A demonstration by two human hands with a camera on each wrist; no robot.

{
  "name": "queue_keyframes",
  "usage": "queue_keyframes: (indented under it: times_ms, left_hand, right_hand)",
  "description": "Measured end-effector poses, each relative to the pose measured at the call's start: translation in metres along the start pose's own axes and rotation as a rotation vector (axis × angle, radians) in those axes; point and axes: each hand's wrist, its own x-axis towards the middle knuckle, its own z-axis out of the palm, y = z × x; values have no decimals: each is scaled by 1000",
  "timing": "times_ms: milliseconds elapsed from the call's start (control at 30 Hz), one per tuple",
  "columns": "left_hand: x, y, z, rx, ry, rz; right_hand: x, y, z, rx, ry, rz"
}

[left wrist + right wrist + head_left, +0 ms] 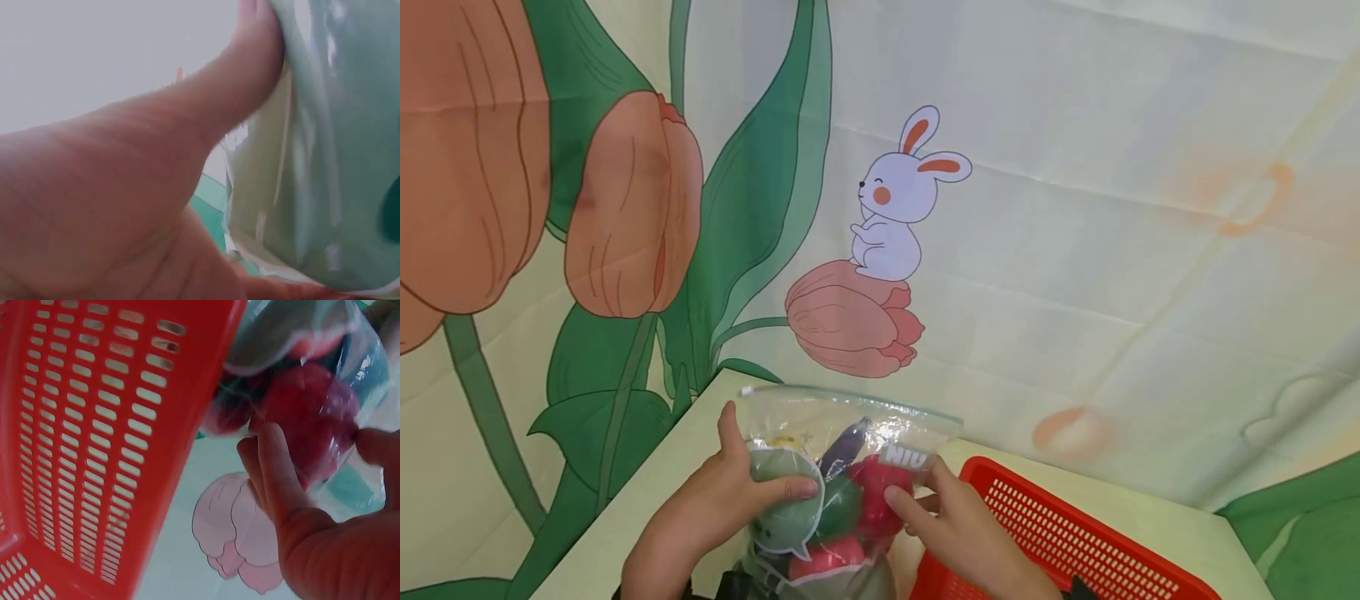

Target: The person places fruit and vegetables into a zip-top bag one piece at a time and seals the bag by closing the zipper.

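A clear plastic zip bag (887,417) is held up over the near part of the table, its zip edge at the top. Through it show a dark purple eggplant-shaped item (845,448), a round green item (837,508), a red lobed item (874,492) and a pinkish-red one (827,557). My left hand (718,496) holds the bag's left side, thumb across the printed front. The right hand (958,529) grips its right side beside the red lobed item, which looks glossy through the film (306,415) in the right wrist view. The bag's bottom is partly hidden.
A red perforated plastic basket (1097,537) stands on the pale table (647,517), right of the bag and close to my right forearm. Behind the table hangs a cloth (1037,292) printed with tulips and a rabbit.
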Motion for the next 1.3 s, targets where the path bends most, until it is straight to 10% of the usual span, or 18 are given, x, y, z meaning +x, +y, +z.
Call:
queue_keyframes:
  times_ms: [567, 867, 1300]
  left_hand:
    - [29, 4, 32, 68, -45, 46]
    - [39, -8, 50, 124, -102, 185]
    - [42, -7, 59, 288, -34, 200]
  right_hand:
    - [7, 0, 4, -197, -53, 7]
    - [9, 7, 17, -230, -147, -46]
    - [13, 9, 24, -375, -154, -108]
